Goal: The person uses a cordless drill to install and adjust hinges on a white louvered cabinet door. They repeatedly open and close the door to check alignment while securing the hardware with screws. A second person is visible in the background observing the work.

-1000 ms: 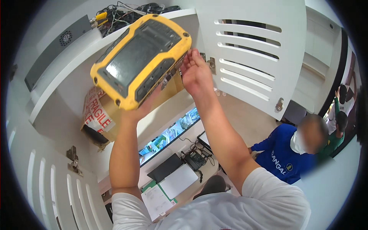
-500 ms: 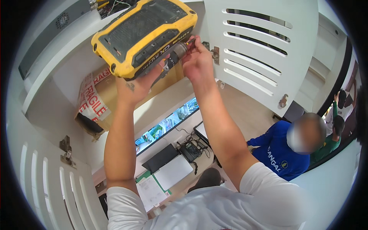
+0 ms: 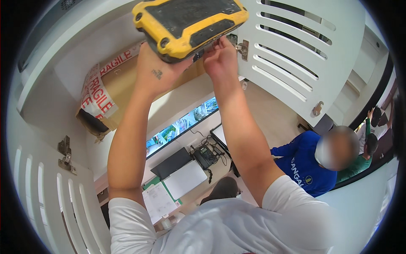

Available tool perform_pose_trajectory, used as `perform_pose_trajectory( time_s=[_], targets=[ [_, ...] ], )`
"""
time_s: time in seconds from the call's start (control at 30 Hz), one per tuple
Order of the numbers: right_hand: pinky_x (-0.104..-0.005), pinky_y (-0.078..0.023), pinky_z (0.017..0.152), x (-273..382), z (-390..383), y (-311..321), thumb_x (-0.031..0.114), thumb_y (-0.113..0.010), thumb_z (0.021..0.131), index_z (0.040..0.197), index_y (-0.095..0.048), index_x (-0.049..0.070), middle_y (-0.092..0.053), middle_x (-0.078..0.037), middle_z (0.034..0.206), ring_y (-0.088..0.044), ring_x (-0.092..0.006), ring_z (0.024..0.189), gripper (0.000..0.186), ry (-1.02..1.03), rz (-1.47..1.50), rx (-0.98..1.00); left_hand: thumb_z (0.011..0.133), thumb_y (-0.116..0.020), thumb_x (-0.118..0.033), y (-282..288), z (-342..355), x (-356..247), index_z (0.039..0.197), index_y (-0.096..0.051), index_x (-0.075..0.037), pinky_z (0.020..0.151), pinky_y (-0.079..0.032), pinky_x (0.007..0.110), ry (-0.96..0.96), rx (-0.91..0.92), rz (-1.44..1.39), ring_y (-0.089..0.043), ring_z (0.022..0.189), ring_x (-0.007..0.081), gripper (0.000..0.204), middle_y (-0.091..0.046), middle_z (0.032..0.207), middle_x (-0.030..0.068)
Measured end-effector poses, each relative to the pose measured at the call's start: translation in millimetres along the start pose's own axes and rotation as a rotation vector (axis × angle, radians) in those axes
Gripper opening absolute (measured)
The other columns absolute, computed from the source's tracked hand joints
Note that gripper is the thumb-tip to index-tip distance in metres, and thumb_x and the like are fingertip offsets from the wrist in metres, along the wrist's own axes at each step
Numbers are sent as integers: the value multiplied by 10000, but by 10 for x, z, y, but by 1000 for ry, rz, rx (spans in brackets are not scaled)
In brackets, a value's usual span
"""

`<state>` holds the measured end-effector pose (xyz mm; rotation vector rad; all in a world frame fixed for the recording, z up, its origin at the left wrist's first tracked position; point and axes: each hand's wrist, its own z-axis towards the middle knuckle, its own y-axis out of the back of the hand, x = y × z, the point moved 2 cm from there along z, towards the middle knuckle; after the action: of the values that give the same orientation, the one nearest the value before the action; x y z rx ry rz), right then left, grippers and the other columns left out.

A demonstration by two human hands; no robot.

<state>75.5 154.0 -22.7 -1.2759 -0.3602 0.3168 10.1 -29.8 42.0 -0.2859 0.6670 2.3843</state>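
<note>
A cordless drill with a yellow and black battery base (image 3: 194, 21) is raised at the top of the view, its underside facing me. My left hand (image 3: 155, 70) is closed round its grip, which the base mostly hides. My right hand (image 3: 220, 59) is just right of the grip, behind the base's edge, with its fingers curled together. The chuck is hidden now, and I cannot make out what those fingertips pinch. Close to my right hand is the metal hinge (image 3: 242, 50) of a white slotted cabinet door (image 3: 287, 55).
A cardboard box (image 3: 122, 86) with red and white tape lies inside the cabinet. Another slotted door (image 3: 55, 182) hangs open at left. Below are a long screen (image 3: 182, 125), a desk phone (image 3: 205, 156) and papers (image 3: 160, 201). A person in blue (image 3: 302, 163) is at right.
The drill has shifted right and upward in the view, with both hands staying at it. Its battery base now covers the chuck that showed before. The view itself has moved slightly.
</note>
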Motion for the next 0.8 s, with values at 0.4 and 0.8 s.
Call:
perform_pose_trajectory(
  time_s=[0.4,0.8],
  targets=[
    [-423,-533,933,-18,153,114,328,-447,1151,1023,-603,138,-639,5,999,-637,-189,947,277,25,47,23,737,-846,-127,-255,237,42,1048,-760,-2,840,-577,372,52,53,80,-764,886,263,347,-798,979,140],
    [-483,-570,890,-103,161,20,290,-506,1130,1039,-580,117,-615,-42,1036,-657,-253,975,209,45,182,-97,776,-787,-118,-294,368,31,1056,-791,-16,826,-579,347,90,97,43,-755,859,182,298,-814,958,89]
  ],
)
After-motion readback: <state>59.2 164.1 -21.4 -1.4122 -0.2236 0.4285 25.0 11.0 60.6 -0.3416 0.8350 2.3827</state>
